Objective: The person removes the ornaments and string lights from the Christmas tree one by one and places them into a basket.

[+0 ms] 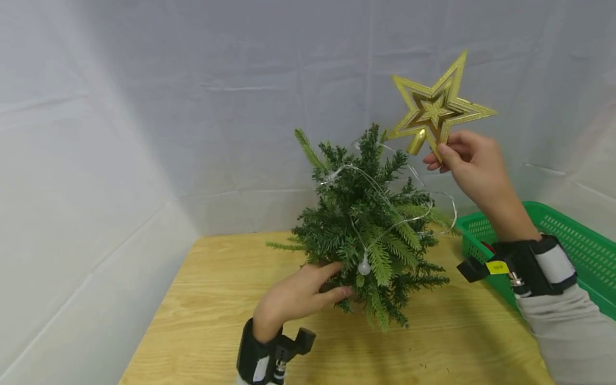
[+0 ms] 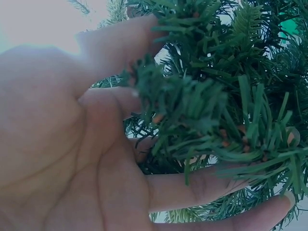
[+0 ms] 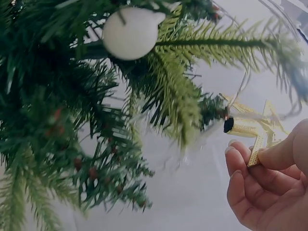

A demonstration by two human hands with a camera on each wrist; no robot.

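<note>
A small artificial Christmas tree (image 1: pixel 351 214) stands on the table. My right hand (image 1: pixel 478 166) pinches a lower point of a gold star tree topper (image 1: pixel 434 109), up and to the right of the treetop. The topper's short tube (image 1: pixel 416 142) points down and is apart from the treetop. In the right wrist view, thumb and fingers (image 3: pixel 276 154) hold the star's point. My left hand (image 1: pixel 298 294) reaches into the lower left branches. Its fingers lie fairly straight among the needles (image 2: pixel 192 106) in the left wrist view, some of them hidden.
A clear wire light string (image 1: pixel 409 219) with round white bulbs (image 1: pixel 364 266) winds over the branches and loops out at the right. A green plastic basket (image 1: pixel 572 224) stands on the right, behind my right forearm. The wooden table (image 1: pixel 216 299) meets pale cloth walls (image 1: pixel 231 117).
</note>
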